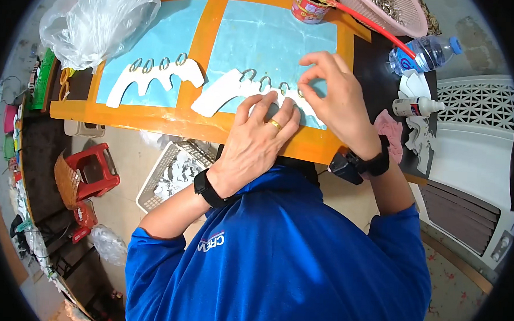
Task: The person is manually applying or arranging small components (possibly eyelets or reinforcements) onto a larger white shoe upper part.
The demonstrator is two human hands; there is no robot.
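Note:
A white arched piece with tabs (217,94) lies on the blue-topped work board in front of me. Thin oval metal rings (265,80) stick out from its far edge. My left hand (258,132) rests palm down on this piece, fingers spread and fingertips on its near edge. At its right end my right hand (341,98) has thumb and forefinger pinched together at a small metal ring (301,93), mostly hidden by the fingertips. To the left lies a similar white piece (121,88), also with several rings along its far edge.
Orange tape (87,112) borders the board. A plastic bag (99,19) sits at the far left. At the far right are a red tub (308,9), a pink basket (415,18), a water bottle (425,55) and a small white bottle (417,106). A red stool (99,171) stands below.

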